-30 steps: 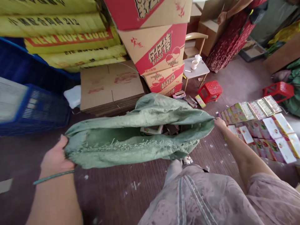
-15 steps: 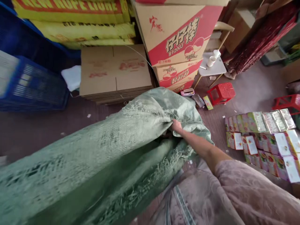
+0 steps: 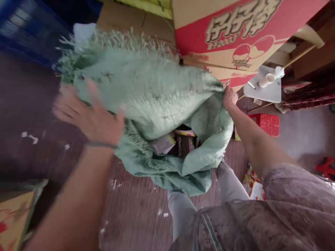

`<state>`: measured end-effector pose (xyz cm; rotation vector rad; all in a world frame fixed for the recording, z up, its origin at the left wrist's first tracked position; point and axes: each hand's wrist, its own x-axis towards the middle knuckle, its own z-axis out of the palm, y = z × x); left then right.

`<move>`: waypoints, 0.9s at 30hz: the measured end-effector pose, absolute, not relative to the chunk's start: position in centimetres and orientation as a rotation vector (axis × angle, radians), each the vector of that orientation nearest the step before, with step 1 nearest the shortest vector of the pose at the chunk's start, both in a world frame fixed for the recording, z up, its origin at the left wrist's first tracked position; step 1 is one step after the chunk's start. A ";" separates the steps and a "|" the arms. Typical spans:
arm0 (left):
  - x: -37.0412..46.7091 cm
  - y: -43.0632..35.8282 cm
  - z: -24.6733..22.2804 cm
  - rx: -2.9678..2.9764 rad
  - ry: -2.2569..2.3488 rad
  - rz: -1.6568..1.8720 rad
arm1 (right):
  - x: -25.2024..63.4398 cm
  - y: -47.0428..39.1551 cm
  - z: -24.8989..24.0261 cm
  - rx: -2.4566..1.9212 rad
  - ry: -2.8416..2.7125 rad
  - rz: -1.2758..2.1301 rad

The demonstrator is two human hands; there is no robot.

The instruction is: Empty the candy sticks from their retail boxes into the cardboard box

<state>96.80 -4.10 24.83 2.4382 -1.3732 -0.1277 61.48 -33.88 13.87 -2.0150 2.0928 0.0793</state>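
Note:
A large green woven sack (image 3: pixel 157 101) with frayed edges stands in front of me, its mouth partly spread. Small printed boxes (image 3: pixel 163 143) show inside it. My right hand (image 3: pixel 229 97) is closed around the sack's rim on the right side. Over the left part of the sack my left hand (image 3: pixel 90 115) is spread, fingers apart and blurred by motion, with nothing in it. Whether its palm touches the fabric I cannot tell.
Stacked red-and-tan cartons (image 3: pixel 222 38) rise behind the sack. A small white table (image 3: pixel 264 85) with cups and a red stool (image 3: pixel 268 123) stand to the right. Blue crates (image 3: pixel 34 31) are at the upper left, a carton (image 3: pixel 15 219) at the lower left.
The long stretch of sack on the left has been drawn in and folded over, and printed boxes inside now show. My left hand has come into view. My right hand still grips the sack.

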 end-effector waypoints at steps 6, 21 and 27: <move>70.6 -5.4 5.4 2.202 -1.447 -0.398 | 54.5 -27.9 0.9 -1.939 1.557 0.056; 54.8 -41.4 -14.3 2.442 -2.134 -0.754 | 21.7 -28.4 -23.7 -1.360 2.160 0.158; 53.1 -44.6 -22.1 2.576 -2.366 -0.689 | 22.3 -29.3 -33.0 -1.333 2.120 0.282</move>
